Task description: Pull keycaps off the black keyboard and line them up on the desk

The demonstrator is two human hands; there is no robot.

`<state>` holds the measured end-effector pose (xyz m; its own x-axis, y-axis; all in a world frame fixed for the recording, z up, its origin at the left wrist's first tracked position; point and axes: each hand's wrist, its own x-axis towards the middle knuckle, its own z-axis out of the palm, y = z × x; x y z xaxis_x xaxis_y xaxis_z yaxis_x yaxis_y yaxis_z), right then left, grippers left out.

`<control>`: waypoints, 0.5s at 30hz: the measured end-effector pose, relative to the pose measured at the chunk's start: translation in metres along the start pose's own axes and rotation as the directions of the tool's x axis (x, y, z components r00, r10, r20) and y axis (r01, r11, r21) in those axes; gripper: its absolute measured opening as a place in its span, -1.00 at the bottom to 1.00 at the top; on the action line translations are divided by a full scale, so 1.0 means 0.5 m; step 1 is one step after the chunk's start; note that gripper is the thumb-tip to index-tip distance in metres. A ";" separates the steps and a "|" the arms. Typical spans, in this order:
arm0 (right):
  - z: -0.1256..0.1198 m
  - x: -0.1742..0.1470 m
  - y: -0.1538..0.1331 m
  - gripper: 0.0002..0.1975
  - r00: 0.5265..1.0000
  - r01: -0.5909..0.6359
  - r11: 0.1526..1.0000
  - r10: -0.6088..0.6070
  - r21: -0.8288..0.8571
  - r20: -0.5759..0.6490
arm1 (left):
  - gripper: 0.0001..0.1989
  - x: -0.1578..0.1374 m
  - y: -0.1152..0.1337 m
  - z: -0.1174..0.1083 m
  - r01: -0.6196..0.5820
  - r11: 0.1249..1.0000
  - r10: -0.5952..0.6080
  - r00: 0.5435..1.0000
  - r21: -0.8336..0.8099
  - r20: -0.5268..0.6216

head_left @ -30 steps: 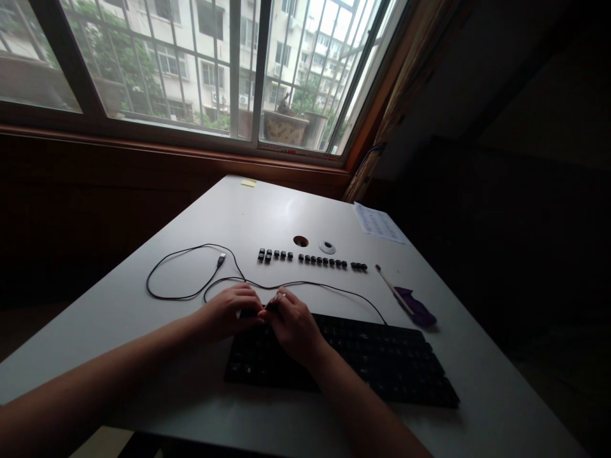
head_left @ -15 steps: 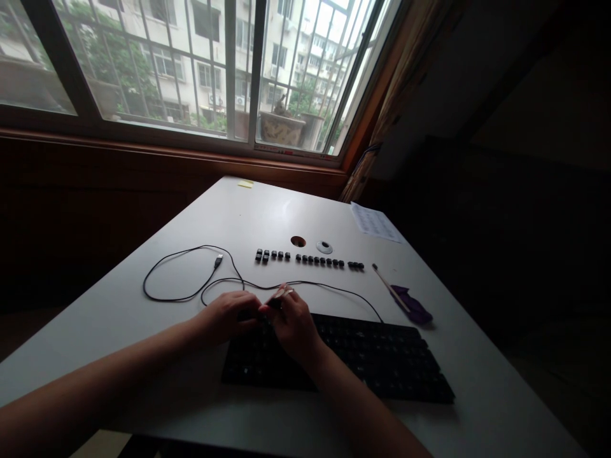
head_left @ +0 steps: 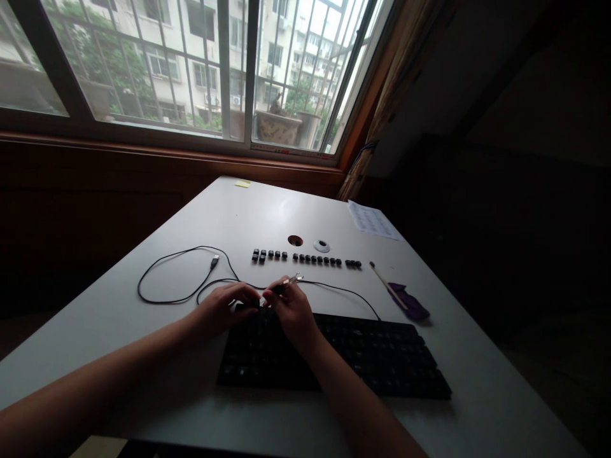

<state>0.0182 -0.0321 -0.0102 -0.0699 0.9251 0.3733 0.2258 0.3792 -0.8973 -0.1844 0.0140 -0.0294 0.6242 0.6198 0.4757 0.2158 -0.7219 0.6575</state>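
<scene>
Working at the far left corner of the keyboard [head_left: 386, 353], both hands are bent in close together, so the step seems to be fine handling of single keys. The right hand [head_left: 294, 318] is clenched around a small tool [head_left: 292, 280], whose thin metal end points up and away from the keys. The left hand [head_left: 226, 308] curls beside it, thumb and fingertips bunched over the keyboard's corner; the light is dim there, and I cannot tell whether they grip a loose key or only rest on the edge.

Beyond the hands, loose keys [head_left: 314, 259] stand in a broken row on the white table [head_left: 267, 210], with the cord [head_left: 214, 262] looping between them and the left wrist. A brush [head_left: 389, 285] lies partly over a purple cloth [head_left: 416, 306] on the right.

As I judge it, the next move calls for a light, steady left hand, and for turning the tool's end down squarely over one key, clear of its neighbours.
</scene>
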 end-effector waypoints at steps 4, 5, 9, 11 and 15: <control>0.001 0.004 -0.001 -0.77 0.998 -0.065 0.991 0.066 0.119 -0.010 | -0.82 0.001 0.001 -0.003 -0.014 1.000 0.014 1.000 0.024 -0.004; 0.001 0.004 -0.001 -0.76 0.997 -0.081 0.988 0.083 0.134 -0.009 | -0.83 0.001 0.001 -0.004 -0.018 0.999 0.019 1.000 0.033 -0.003; -0.002 0.005 -0.003 -0.76 0.992 -0.124 0.981 0.125 0.152 0.003 | -0.84 0.001 0.001 -0.007 -0.027 0.998 0.028 1.000 0.049 -0.006; -0.005 0.004 -0.005 -0.77 0.990 -0.144 0.976 0.142 0.161 0.026 | -0.83 0.001 0.001 -0.009 -0.051 0.998 0.051 0.999 0.041 0.004; -0.009 0.003 -0.007 -0.77 0.983 -0.182 0.966 0.172 0.182 0.071 | -0.80 0.002 0.000 -0.012 -0.115 0.993 0.115 0.993 0.031 0.015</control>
<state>0.0215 -0.0320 -0.0052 -0.0990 0.9757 0.1956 0.0537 0.2016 -0.9780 -0.1882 0.0166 -0.0253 0.6561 0.5281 0.5390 0.1659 -0.7978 0.5797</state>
